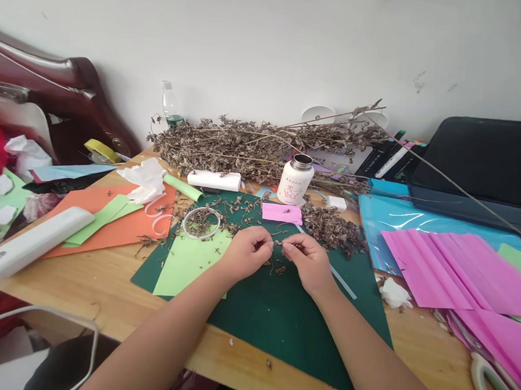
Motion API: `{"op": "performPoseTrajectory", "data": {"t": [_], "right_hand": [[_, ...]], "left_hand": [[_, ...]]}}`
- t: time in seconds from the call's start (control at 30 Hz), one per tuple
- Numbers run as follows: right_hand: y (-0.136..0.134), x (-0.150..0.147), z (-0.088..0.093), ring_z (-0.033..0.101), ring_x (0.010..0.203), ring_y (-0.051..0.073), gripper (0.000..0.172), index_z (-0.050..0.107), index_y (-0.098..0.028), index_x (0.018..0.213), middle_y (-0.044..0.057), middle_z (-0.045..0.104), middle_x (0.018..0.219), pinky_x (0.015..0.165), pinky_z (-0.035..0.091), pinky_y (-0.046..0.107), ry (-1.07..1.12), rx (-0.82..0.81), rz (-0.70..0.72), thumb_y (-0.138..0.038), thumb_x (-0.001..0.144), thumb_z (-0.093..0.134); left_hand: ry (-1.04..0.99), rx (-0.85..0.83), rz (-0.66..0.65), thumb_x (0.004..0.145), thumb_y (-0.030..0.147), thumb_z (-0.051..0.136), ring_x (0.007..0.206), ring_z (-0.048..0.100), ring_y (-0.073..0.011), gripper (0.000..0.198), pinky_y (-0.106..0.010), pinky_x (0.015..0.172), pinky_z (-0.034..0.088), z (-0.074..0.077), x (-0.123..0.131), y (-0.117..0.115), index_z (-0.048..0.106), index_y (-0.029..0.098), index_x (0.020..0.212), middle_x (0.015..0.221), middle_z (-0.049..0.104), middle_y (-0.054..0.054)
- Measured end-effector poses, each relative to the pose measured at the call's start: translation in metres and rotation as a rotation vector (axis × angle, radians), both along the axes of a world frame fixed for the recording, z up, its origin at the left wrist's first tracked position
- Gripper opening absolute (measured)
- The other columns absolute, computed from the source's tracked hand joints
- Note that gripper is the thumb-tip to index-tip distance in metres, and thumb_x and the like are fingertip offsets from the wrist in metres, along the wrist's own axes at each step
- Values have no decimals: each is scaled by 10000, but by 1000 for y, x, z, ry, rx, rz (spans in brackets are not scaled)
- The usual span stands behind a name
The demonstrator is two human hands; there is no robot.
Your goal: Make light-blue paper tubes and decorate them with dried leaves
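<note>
My left hand [249, 252] and my right hand [307, 258] meet over a dark green cutting mat [275, 329]. Both pinch a small piece of dried plant [278, 243] between their fingertips, one at each end. Bits of dried plant [279, 270] lie on the mat just below. Beyond the right hand is a heap of dried plant pieces [335, 227]. A pink paper strip [281, 212] rests in front of a white open-topped bottle [295, 179]. Left of my hands, a white ring [201, 223] lies partly on a light green paper sheet [182, 269].
A long bundle of dried stems [232, 144] lies along the wall. At right are pink crepe paper [457, 269], scissors [487, 375] and a black tablet-like panel [480, 166]. Orange paper [114, 228], a white elongated device [35, 244] and yellow tape [101, 150] sit at left.
</note>
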State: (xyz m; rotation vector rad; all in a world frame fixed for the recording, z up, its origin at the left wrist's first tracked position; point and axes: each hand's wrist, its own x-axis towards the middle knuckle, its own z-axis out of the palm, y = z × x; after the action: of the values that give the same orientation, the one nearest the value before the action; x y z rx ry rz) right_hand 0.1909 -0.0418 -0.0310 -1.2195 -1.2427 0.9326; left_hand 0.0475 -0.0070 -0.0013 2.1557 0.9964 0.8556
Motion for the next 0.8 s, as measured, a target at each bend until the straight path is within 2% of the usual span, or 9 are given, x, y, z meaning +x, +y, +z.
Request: {"op": "performPoseTrajectory", "data": {"t": [0.2,0.4,0.5,0.57,0.67,0.73,0.8], "right_hand": [[0,0,-2,427,522,78,69,545,-190,655,-30,485,573,491,355,206,75,20,12,-255,677,547],[8,11,-8,361,447,65,81,489,-179,635,-58,385,485,431,296,200,186,68,-127,-244,675,516],[7,19,-3,368,461,69,74,502,-181,666,-48,412,531,432,298,204,155,85,-175,-252,658,524],[5,28,6,394,480,83,66,518,-183,683,-33,447,559,461,332,227,-15,101,-320,-239,648,523],[1,49,18,468,596,149,83,555,-179,685,17,506,636,577,385,321,-511,129,-656,-169,626,498],[-1,60,22,485,761,233,199,587,-190,789,79,538,830,660,369,424,-795,110,-775,-150,621,488],[-1,62,22,462,866,296,325,560,-215,954,121,468,1068,686,341,496,-962,104,-799,-168,640,492]], "left_hand": [[-77,-65,31,676,158,403,546,412,-85,155,-204,538,330,-2,1,-1,406,157,521,554,445,26],[-248,-188,208,717,209,384,515,369,-77,149,-191,489,304,-4,-11,10,406,160,578,542,391,38],[-225,-194,204,729,257,404,506,366,-73,174,-189,478,295,-4,-15,14,431,157,589,537,400,39],[-195,-181,197,725,266,420,506,369,-72,175,-188,479,296,-4,-15,14,451,155,593,542,408,37],[-158,-165,201,719,269,436,510,378,-71,169,-186,483,303,-3,-14,13,471,155,600,546,419,36],[-136,-154,205,722,274,437,516,388,-73,175,-185,487,309,-2,-13,12,477,155,601,550,430,34],[-115,-142,199,725,277,435,526,399,-76,183,-186,492,315,-1,-13,12,478,154,596,558,441,30]]}}
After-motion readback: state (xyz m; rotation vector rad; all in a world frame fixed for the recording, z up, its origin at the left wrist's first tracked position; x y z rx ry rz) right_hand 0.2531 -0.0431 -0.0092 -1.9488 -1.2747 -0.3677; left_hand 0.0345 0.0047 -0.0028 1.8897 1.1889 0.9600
